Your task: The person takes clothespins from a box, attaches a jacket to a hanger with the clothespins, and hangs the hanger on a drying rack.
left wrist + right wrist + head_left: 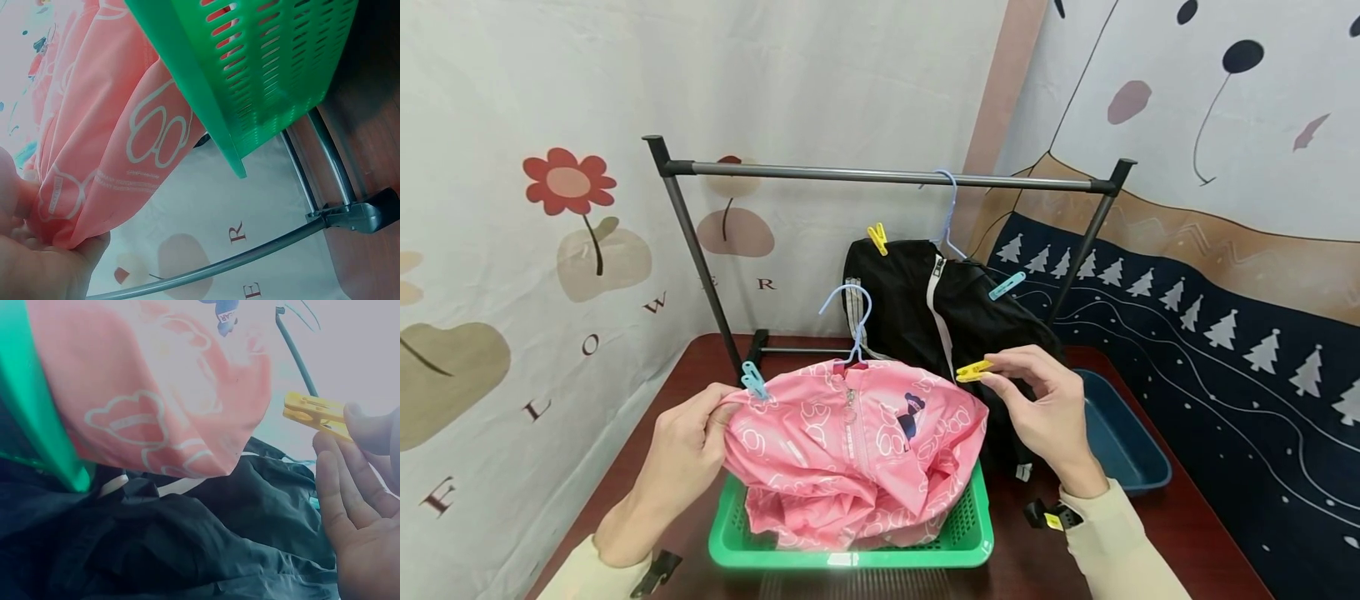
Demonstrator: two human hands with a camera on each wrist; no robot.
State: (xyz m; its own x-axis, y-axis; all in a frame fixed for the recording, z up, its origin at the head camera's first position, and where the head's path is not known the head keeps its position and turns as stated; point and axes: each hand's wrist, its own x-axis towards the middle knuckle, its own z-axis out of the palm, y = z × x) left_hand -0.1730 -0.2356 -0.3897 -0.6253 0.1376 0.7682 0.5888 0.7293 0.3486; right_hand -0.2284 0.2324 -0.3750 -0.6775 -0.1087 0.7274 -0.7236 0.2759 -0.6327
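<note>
A pink jacket with white outline prints hangs on a light blue hanger, its lower part bunched in a green basket. My left hand grips the jacket's left shoulder, beside a blue clothespin clipped there. In the left wrist view, the fingers of that hand hold a fold of the pink cloth. Between thumb and fingers my right hand pinches a yellow clothespin, just above the jacket's right shoulder and apart from it. The right wrist view shows the same clothespin near the pink cloth.
Behind, a black jacket hangs by a blue hanger from a metal rack. It bears a yellow clothespin and a blue clothespin. A dark blue tub sits at the right on the brown table.
</note>
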